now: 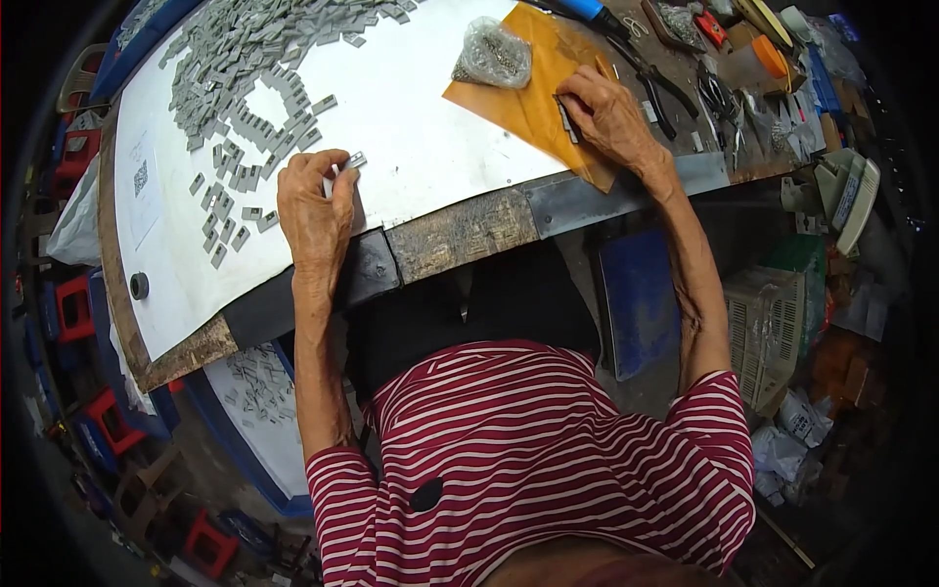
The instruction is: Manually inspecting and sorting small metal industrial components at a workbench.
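My left hand (318, 210) is at the front of the white-covered tabletop, thumb and fingers pinched on a small grey rectangular part (356, 159). Just beyond it spreads a large pile of similar small grey parts (259, 59), with looser ones scattered toward the hand. Over an orange-yellow sheet (533, 108) my right hand (611, 117) is curled, its fingertips closed at a narrow dark grey piece (567, 124); the fingers partly hide this piece. On the same sheet sits a clear plastic bag (494, 54) of tiny metal bits.
Right of the sheet are black-handled pliers (670, 98), a blue-handled tool (582, 10) and an orange-lidded container (758, 64). A black ring (139, 286) lies at the table's left. Below the tabletop is a blue tray (230, 430) of grey parts. Red stools (73, 308) stand at left.
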The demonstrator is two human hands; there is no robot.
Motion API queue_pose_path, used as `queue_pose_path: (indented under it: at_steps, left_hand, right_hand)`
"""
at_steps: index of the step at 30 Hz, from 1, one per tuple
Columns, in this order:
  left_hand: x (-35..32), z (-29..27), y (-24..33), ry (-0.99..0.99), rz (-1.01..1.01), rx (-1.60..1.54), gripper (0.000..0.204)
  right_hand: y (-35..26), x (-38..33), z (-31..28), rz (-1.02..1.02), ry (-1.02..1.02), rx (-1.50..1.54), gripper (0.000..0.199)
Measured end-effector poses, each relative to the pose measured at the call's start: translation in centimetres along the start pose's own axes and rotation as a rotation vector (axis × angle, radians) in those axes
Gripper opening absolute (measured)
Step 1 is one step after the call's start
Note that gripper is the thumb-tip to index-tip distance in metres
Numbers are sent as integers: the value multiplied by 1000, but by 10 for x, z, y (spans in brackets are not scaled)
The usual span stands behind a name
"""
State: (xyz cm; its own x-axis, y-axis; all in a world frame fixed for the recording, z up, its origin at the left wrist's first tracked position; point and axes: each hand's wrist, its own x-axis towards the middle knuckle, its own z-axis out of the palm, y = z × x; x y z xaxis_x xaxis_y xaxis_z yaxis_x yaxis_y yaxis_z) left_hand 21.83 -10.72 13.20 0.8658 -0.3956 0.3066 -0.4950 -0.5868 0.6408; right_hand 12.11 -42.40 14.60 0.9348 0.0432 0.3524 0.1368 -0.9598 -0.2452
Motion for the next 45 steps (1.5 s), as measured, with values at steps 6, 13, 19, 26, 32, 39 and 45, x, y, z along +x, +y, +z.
queue_pose_path:
  at_steps: [6, 13, 19, 26, 32, 39, 45]
  left_hand:
    - [0, 0, 0, 4, 29, 28, 14]
    - [-1, 0, 1, -1, 36, 24, 14]
    - [-1, -1, 1, -12, 47, 33, 17]
    - [-2, -6, 3, 46, 120, 56, 19]
    - [17, -19, 24, -2, 61, -179, 13]
    - [88, 12, -5, 38, 117, -150, 13]
    - [132, 41, -22, 41, 323, 198, 25]
  right_hand:
    - [6, 2, -1, -22, -45, 21, 11]
    - [8, 3, -3, -23, -61, 71, 11]
    - [6, 2, -3, -21, -53, 82, 10]
    - [5, 2, 1, -64, -13, 85, 8]
    - [0, 4, -3, -73, 39, 126, 8]
    - [0, -1, 1, -38, 101, 59, 10]
    - [-7, 0, -4, 22, 172, 144, 7]
